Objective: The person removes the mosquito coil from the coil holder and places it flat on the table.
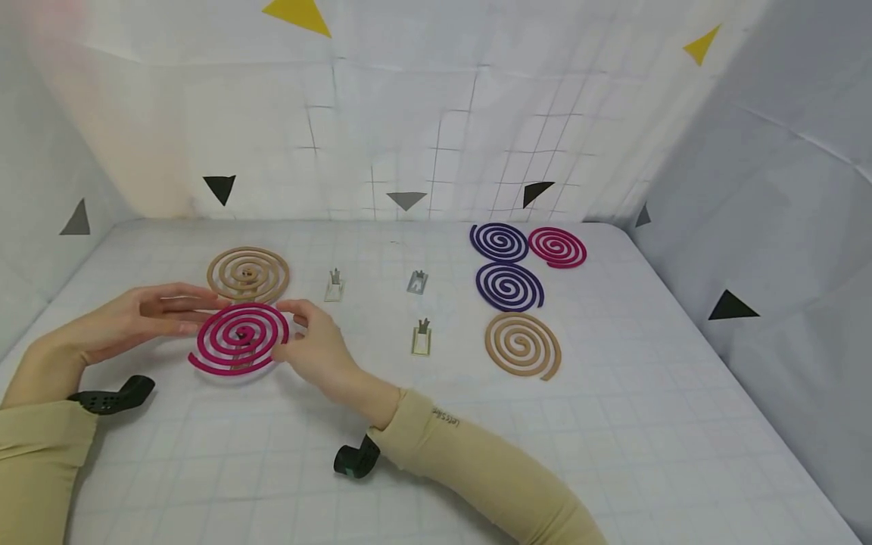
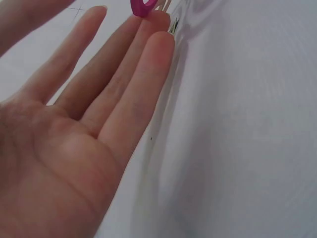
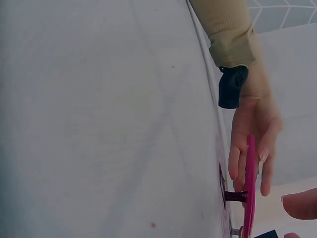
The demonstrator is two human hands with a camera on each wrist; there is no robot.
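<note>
A magenta mosquito coil (image 1: 238, 333) rests raised on a small metal stand, whose top pokes through its centre. At its left rim, my left hand (image 1: 160, 314) lies with fingers extended. In the left wrist view that hand (image 2: 99, 114) has its palm bare and its fingertips close under a bit of the coil (image 2: 142, 6). My right hand (image 1: 316, 348) is at the right rim, index finger toward the back and thumb toward the front. From the right wrist, the coil (image 3: 250, 183) appears edge-on, with a gap beside my visible fingertip (image 3: 299, 204).
Behind, a tan coil (image 1: 248, 266) sits on another stand. Three bare metal stands (image 1: 334, 288) (image 1: 418, 282) (image 1: 421, 339) stand mid-table. To the right lie dark blue coils (image 1: 499, 242) (image 1: 509, 286), a magenta coil (image 1: 557, 247) and a tan coil (image 1: 523, 344).
</note>
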